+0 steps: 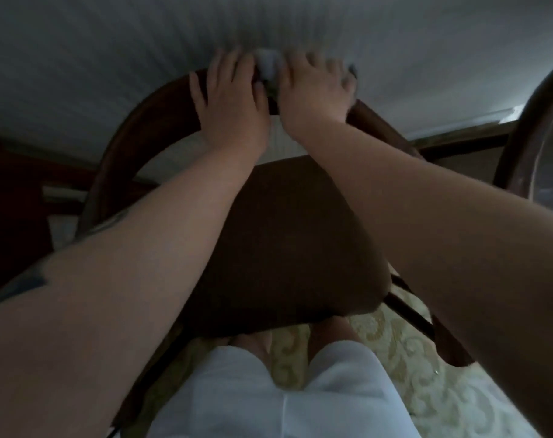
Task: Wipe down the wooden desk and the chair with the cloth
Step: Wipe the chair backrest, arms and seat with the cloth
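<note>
Chair: dark wood, curved back rail at the top, brown seat below both forearms.
Left hand: fingers spread, flat on the back rail.
Right hand: curled over the rail, pressing the cloth.
Cloth: pale, bunched between both hands on the rail top.

A pale, finely striped fabric surface is seen across the top of the view. A cream carpet with a scrolled gold pattern is shown at lower right. The curved back of a second piece of furniture is visible at the right edge.
</note>
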Available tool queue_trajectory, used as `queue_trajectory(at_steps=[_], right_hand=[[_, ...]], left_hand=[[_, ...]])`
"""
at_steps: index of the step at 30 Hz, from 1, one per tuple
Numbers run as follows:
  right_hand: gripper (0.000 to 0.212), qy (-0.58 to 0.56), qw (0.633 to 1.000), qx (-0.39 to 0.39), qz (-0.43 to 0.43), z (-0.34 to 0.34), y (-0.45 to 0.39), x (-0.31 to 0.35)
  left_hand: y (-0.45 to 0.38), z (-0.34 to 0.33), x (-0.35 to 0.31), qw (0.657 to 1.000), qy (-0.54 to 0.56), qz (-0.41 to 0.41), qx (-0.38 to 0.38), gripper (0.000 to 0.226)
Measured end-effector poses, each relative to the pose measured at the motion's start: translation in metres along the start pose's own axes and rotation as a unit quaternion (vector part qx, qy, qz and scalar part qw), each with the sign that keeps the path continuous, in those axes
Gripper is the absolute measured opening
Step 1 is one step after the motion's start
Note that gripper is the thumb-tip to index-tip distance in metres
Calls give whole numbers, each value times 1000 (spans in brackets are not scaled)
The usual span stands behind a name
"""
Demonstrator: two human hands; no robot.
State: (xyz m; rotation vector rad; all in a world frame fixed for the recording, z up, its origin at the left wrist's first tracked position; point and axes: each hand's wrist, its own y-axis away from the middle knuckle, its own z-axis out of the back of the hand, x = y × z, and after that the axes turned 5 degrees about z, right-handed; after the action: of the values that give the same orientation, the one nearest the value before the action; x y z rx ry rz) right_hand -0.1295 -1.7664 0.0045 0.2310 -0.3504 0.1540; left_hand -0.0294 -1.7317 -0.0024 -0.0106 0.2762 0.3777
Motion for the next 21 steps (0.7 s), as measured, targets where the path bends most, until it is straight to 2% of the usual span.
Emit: queue_trajectory(at_steps=[2, 3, 4, 5, 6, 8, 9, 10, 13, 15, 17, 19, 20, 21], right_hand=[[44, 45, 985, 2, 167, -4, -3, 40], [44, 55, 973, 13, 225, -5, -9, 46], [43, 60, 968, 30, 242, -3, -15, 43], [41, 64, 973, 46, 218, 1, -23, 35], [39, 66, 984, 51, 157, 4, -30, 28], [38, 115, 993, 23, -7, 9, -31, 29], [40, 139, 989, 19, -43, 6, -26, 47], [41, 158, 987, 24, -17, -4, -21, 70], [43, 132, 962, 68, 230, -31, -10, 134], [42, 137, 939, 81, 304, -33, -20, 128], [43, 152, 951, 9, 269, -38, -24, 103], [41, 122, 976, -94, 152, -51, -10, 101], [37, 109, 980, -108, 129, -60, 1, 115], [33, 118, 976, -86, 160, -72, 12, 134]], left_hand=[[0, 8, 34, 995, 33, 80, -42, 43], [2, 12, 50, 992, 51, 97, -59, 42], [5, 16, 64, 992, 63, 91, -61, 41], [8, 19, 75, 993, 72, 78, -55, 40], [11, 21, 86, 993, 84, 75, -48, 40], [15, 27, 101, 982, 131, 126, -52, 38], [15, 28, 108, 976, 148, 151, -56, 37], [16, 29, 113, 973, 154, 161, -54, 35], [19, 29, 131, 970, 162, 176, -33, 28], [22, 33, 144, 957, 169, 234, -18, 28], [32, 36, 162, 950, 150, 273, 1, 36], [46, 36, 178, 953, 131, 271, 26, 46], [51, 35, 183, 954, 132, 267, 30, 46], [55, 34, 187, 955, 133, 264, 29, 44]])
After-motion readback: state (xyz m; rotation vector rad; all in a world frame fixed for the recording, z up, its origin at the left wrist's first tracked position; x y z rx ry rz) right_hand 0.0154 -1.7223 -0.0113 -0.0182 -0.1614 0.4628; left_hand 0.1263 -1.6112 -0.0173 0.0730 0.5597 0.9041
